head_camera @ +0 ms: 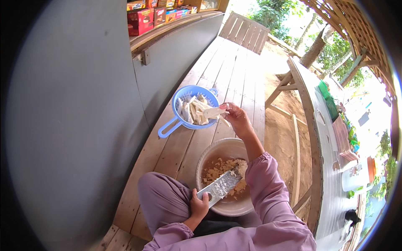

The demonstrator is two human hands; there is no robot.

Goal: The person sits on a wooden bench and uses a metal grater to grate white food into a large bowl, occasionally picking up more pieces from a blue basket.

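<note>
My left hand [200, 203] grips the holed end of a flat metal grater [230, 182], which slants down into a wide plastic basin [201, 153]. Pale crumbs cling to the grater's face. Grated shreds [216, 168] cover part of the basin's bottom; my right sleeve hides its right side. Beyond the basin stands a blue plastic colander [169, 127] with its handle towards me. Peeled whitish root pieces [188, 111], perhaps cassava, lie heaped in it. At the colander's right rim, my right hand [238, 120] pinches a pale root piece [213, 112] between its fingers.
I sit on a wooden plank bench [176, 150] along a grey wall [78, 109]. Packaged snack boxes [141, 21] line a shelf at upper left. To the right, a table [326, 182] bears a green basket [328, 98], a pink basket [342, 138] and a black-and-white animal [350, 221].
</note>
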